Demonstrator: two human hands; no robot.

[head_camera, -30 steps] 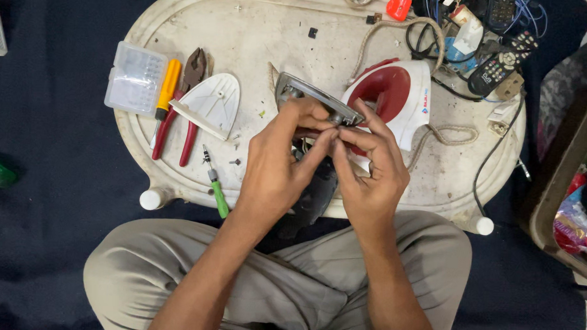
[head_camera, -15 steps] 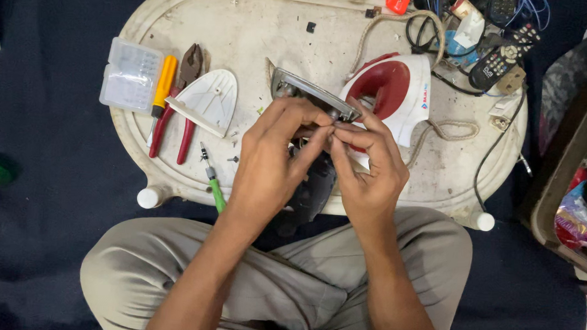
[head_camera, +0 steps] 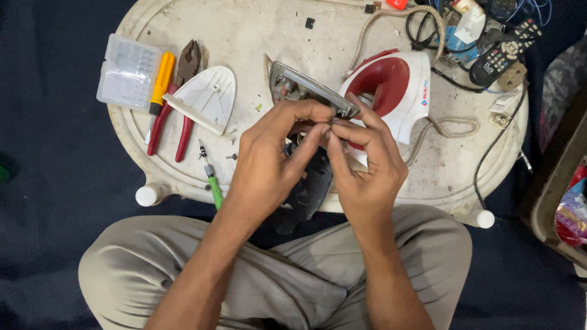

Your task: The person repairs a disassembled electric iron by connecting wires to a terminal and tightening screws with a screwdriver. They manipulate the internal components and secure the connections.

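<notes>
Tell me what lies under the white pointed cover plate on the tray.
The white pointed cover plate rests partly over the red-handled pliers, whose jaws and handles stick out. Whatever else sits beneath it on the tray is covered.

We see a home repair spot: low white table [head_camera: 438, 171] on floor, pliers [head_camera: 181, 94], opened iron [head_camera: 392, 90], remote [head_camera: 506, 55].

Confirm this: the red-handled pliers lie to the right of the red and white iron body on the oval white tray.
Wrong side. In the head view the red-handled pliers lie to the left of the red and white iron body on the oval white tray.
</notes>
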